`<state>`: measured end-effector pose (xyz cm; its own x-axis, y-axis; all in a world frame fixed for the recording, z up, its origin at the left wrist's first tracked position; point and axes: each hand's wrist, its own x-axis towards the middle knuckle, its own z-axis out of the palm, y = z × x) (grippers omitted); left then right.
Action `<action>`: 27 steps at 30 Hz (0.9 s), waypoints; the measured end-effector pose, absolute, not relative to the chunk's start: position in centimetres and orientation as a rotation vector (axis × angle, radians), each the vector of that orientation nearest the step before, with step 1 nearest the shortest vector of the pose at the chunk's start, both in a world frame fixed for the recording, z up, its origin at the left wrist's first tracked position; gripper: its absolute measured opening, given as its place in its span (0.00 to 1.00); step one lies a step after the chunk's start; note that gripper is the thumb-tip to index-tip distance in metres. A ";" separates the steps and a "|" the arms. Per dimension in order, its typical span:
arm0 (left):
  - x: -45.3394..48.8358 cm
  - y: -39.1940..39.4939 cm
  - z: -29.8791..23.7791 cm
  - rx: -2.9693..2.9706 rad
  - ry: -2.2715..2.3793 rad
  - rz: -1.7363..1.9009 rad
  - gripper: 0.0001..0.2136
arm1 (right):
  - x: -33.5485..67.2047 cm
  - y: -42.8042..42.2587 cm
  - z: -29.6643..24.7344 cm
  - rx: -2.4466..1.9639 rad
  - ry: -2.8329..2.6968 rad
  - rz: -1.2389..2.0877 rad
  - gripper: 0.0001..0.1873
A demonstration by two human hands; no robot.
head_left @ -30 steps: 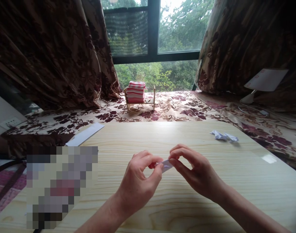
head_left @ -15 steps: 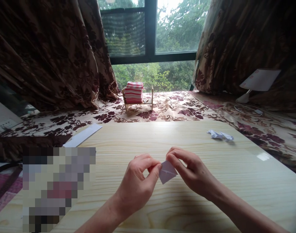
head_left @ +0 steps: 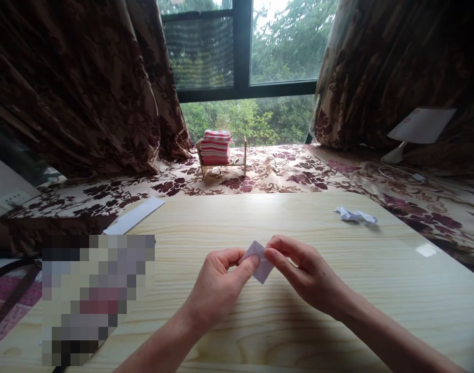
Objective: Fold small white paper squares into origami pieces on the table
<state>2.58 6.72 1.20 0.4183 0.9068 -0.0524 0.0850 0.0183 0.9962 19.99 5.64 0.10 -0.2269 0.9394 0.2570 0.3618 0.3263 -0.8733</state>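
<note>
Evidently, in the head view, both forearms are angled inward from the bottom edge, so that the hands are brought nearly together at a small folded paper (head_left: 263,271). To the left of this paper, the left hand (head_left: 221,274) is held with its thumb laid across the paper's face and its index finger bent behind, the left corner being pinched between them. To the right of the paper, the right hand (head_left: 301,269) is arched, its thumb and forefinger closed on the upper right edge; its remaining fingers are partly hidden. The paper is seen as a pale, faintly lilac square, tipped onto one corner like a diamond, with straight edges. It is held over the wooden table (head_left: 318,331). Beyond the paper, to the right, angular folded white pieces (head_left: 355,215) are set down; beyond it, to the left, a white strip (head_left: 134,216) is laid slantwise.
</note>
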 end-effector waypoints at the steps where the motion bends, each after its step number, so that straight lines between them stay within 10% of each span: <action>1: 2.6 6.7 1.2 1.426 0.951 0.816 0.12 | 20.0 5.6 0.1 -1.166 -1.777 0.877 0.14; 27: 2.4 6.9 1.3 1.571 0.996 0.772 0.09 | 20.1 5.5 0.0 -1.192 -1.902 0.950 0.18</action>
<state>2.37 6.90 1.33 0.4409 0.8973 -0.0198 0.2048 -0.0791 0.9756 20.08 5.48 0.01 -0.3404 0.9250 0.1689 0.4201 0.3103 -0.8528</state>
